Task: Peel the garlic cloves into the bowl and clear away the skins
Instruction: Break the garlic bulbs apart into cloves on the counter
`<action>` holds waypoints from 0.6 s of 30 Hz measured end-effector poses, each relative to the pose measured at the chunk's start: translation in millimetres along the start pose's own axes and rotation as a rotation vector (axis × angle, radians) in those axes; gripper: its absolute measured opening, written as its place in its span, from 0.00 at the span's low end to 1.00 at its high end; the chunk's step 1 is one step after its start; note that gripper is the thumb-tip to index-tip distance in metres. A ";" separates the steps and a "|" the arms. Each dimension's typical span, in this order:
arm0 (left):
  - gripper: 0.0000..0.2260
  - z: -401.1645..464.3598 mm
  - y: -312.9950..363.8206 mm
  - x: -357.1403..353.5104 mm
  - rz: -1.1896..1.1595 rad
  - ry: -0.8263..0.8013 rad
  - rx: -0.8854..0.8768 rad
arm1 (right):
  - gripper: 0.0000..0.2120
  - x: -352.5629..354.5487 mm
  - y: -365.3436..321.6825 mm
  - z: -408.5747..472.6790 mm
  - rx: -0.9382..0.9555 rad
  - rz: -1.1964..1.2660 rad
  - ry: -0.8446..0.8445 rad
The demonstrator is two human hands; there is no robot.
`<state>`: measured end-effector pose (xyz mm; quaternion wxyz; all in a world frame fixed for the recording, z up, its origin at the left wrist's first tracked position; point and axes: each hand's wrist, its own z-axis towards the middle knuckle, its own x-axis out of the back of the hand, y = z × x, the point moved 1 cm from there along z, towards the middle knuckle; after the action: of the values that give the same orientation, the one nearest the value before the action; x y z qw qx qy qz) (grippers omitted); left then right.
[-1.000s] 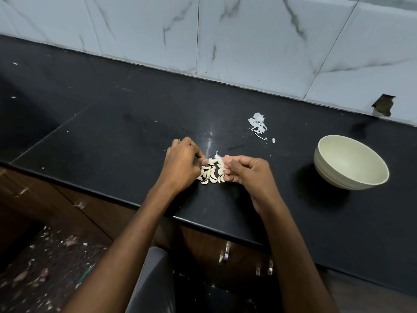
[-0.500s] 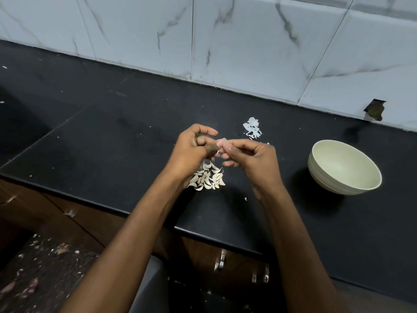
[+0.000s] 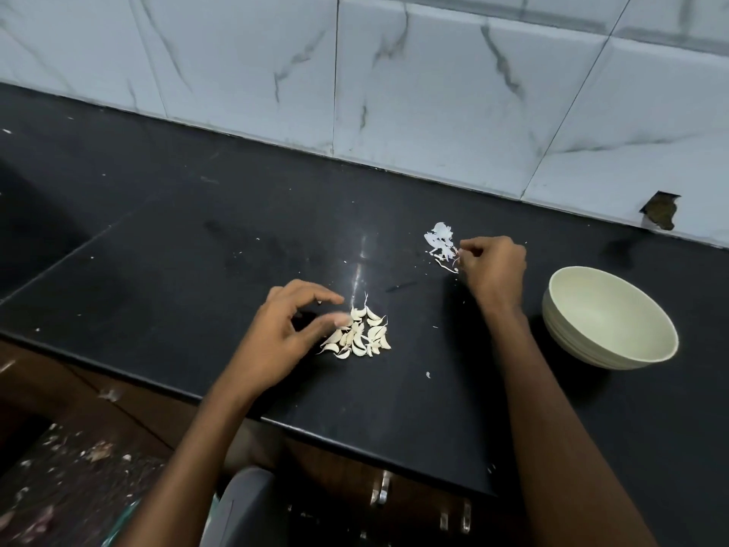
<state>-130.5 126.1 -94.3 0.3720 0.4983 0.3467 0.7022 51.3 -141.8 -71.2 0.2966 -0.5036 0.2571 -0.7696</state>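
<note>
My left hand (image 3: 290,333), fingers apart, reaches the garlic cloves (image 3: 358,334) left of the empty bowl (image 3: 609,318), while my right hand (image 3: 493,270) curls, perhaps dropping skin, at the skins (image 3: 441,242) behind them.

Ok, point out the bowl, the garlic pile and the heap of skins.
bowl (image 3: 615,351): head view, near outer wall.
garlic pile (image 3: 361,335): head view, middle of the cloves.
heap of skins (image 3: 440,238): head view, white flakes at its top.
</note>
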 end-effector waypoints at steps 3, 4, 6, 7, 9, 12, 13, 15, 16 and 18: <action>0.31 -8.0 -4.0 0.6 0.098 -0.085 -0.010 | 0.05 1.5 0.4 5.3 -0.002 -0.038 0.069; 0.34 -8.7 -4.8 -0.9 0.133 -0.094 -0.021 | 0.07 1.0 0.3 6.6 0.004 -0.010 0.058; 0.36 -9.1 -3.5 -3.0 0.174 -0.093 -0.034 | 0.11 -0.8 2.2 8.3 0.017 0.065 0.024; 0.36 -9.2 -2.9 -3.2 0.182 -0.085 -0.038 | 0.12 -0.8 3.3 8.1 0.020 0.102 0.020; 0.35 -9.0 -3.0 -3.4 0.198 -0.059 -0.039 | 0.10 2.0 6.3 7.9 0.038 0.124 0.046; 0.36 -8.5 -5.0 -4.1 0.249 -0.023 -0.022 | 0.07 10.2 3.0 1.3 0.026 0.176 0.002; 0.36 -8.0 -5.0 -4.4 0.260 -0.018 -0.016 | 0.07 13.0 -2.2 -5.5 0.017 0.242 -0.062; 0.35 -8.1 -4.3 -4.9 0.270 -0.009 -0.010 | 0.07 16.7 -17.3 -29.1 0.020 0.366 -0.241; 0.35 -8.0 -4.4 -5.0 0.269 -0.005 -0.010 | 0.06 17.4 -25.9 -43.8 0.036 0.397 -0.339; 0.34 -8.6 -4.5 -5.7 0.265 -0.002 -0.021 | 0.05 16.5 -39.4 -72.8 0.075 0.401 -0.502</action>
<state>-136.6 122.2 -102.9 0.2816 0.5364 0.2702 0.7483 -29.3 -119.2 -59.8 0.5149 -0.6056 0.2414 -0.5566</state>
